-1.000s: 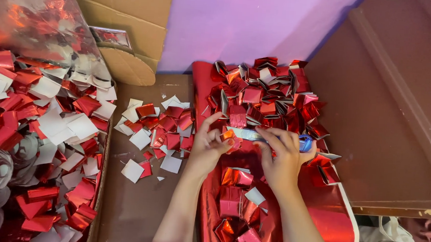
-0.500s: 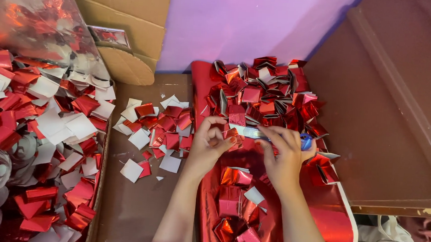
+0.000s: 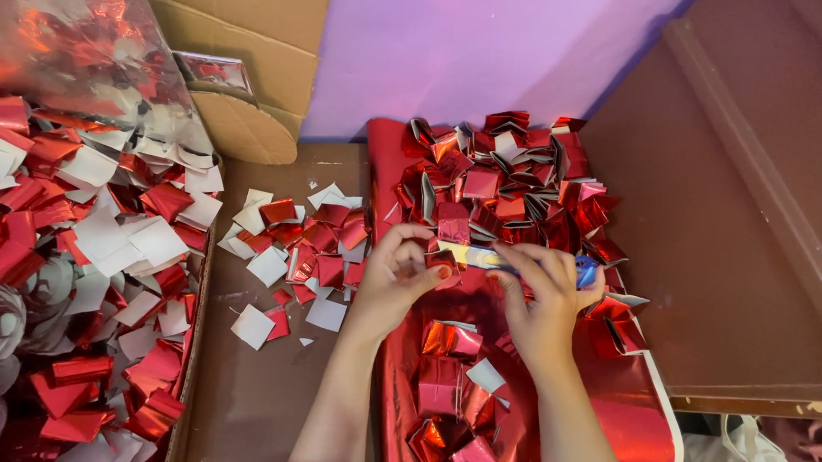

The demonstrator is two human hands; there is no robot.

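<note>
The left hand [image 3: 397, 278] has its fingers curled in tight, thumb and fingertips pinching a small folded piece of red foil [image 3: 444, 259] at the centre of the frame. The right hand [image 3: 545, 301] is also closed, its fingers bent down over a pale strip [image 3: 474, 255] that runs between the two hands; a small blue object [image 3: 586, 270] shows at the right hand's outer edge, though what it is cannot be told. The foil piece sits just at the left end of the strip, touching the left fingertips.

Both hands rest above a large red foil sheet [image 3: 641, 431] that runs from the lower middle of the frame upward. Above the hands, in the upper centre, lies a heap of folded foil pieces [image 3: 509, 185] on that sheet, and more folded pieces [image 3: 452, 343] lie below the hands between the forearms.

Left of centre, flat red and white squares [image 3: 282, 242] are scattered on a brown surface [image 3: 239, 392]. Along the left edge is a bigger pile of red and white foil cuttings [image 3: 78, 239], with cardboard [image 3: 252, 31] behind it at the upper left. A purple wall [image 3: 479, 45] fills the upper middle, and a brown wooden panel [image 3: 744, 232] occupies the right.
</note>
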